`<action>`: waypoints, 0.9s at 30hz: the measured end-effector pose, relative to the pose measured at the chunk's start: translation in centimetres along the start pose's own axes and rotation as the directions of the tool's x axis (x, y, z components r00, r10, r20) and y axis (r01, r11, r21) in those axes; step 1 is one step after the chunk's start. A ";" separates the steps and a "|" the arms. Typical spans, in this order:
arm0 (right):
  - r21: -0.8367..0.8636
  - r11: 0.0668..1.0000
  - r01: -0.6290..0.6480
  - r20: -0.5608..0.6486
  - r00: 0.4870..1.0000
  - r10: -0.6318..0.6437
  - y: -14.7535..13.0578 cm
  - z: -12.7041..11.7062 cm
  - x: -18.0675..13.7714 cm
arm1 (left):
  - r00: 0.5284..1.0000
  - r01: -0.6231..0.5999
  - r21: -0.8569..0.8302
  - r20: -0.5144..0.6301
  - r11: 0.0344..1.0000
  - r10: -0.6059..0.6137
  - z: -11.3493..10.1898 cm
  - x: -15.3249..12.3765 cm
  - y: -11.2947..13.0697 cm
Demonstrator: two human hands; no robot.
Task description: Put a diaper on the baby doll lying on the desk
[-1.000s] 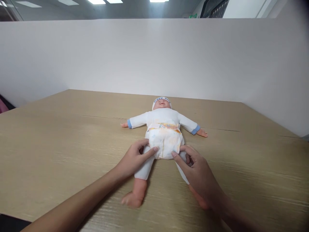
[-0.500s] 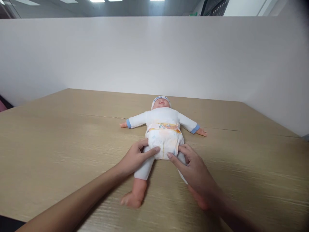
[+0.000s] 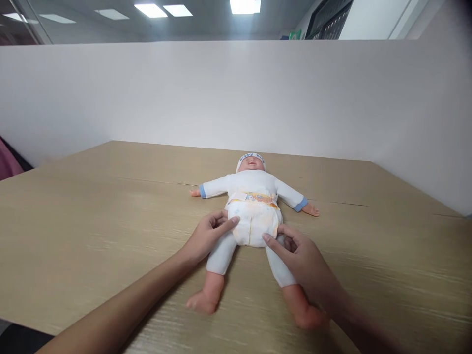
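A baby doll (image 3: 252, 179) in a white outfit with blue cuffs lies on its back, arms spread and feet toward me. Round its hips is a white diaper (image 3: 254, 223) with an orange printed waistband. My left hand (image 3: 211, 235) pinches the diaper's edge at the hip on the left, thumb on the front and fingertips partly hidden at the side. At the leg opening on the right, my right hand (image 3: 300, 255) grips the edge between thumb and curled fingers. Both doll legs stretch out between my forearms.
The doll rests on a wood-grain table (image 3: 110, 206) with a thin seam across it. A white partition (image 3: 236, 93) closes off the back and right side. Something pink (image 3: 8, 160) shows at the far left edge.
My left thumb has slid slightly up and outward along the diaper. My right hand has shifted outward, so more of the doll's leg on the right shows. The view has tilted up a little.
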State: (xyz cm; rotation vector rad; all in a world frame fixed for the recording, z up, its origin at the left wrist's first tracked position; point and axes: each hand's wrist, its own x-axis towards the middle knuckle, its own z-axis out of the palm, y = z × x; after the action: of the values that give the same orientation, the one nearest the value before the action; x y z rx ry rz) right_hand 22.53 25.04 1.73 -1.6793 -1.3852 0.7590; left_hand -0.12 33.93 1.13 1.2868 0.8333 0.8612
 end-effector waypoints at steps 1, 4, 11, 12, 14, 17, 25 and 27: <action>-0.038 0.999 0.019 -0.028 0.999 -0.020 0.1 0.0 0.0 | 1.000 -0.007 -0.012 -0.008 1.000 0.007 -0.1 0.0 -0.1; -0.107 0.990 0.093 -0.108 0.989 -0.105 0.5 0.1 0.3 | 0.999 -0.033 -0.003 -0.027 0.999 0.033 -0.1 0.1 -0.3; -0.057 0.982 0.180 -0.079 0.980 -0.184 2.8 -0.2 1.5 | 0.979 -0.140 0.212 -0.116 0.967 0.167 -0.2 -0.2 0.0; -0.021 0.983 0.182 -0.043 0.982 -0.183 3.2 -0.4 1.7 | 0.972 -0.156 0.259 -0.133 0.953 0.196 -0.3 -0.3 0.0; 0.081 0.984 0.156 0.032 0.987 -0.159 4.2 -1.1 2.1 | 0.955 -0.181 0.347 -0.160 0.920 0.248 -0.5 -0.4 -0.1; 0.197 0.977 0.086 0.061 0.993 -0.100 5.9 -2.7 2.8 | 0.920 -0.227 0.431 -0.200 0.873 0.338 -1.0 -0.3 -0.4; -0.400 0.889 0.222 -0.337 0.867 -0.368 11.0 -7.3 7.7 | 0.751 -0.266 0.752 -0.231 0.603 0.619 -4.9 5.0 -1.0; -0.574 0.752 0.324 -0.343 0.738 -0.581 11.2 -7.6 10.0 | 0.686 -0.262 0.879 -0.120 0.398 0.717 -6.3 7.0 -0.9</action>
State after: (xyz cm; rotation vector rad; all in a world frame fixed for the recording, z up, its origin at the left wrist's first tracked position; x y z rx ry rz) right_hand 36.57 32.46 -3.91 -1.6011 -1.5792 -0.3519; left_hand -2.47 42.90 -0.64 2.3134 1.3725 1.4407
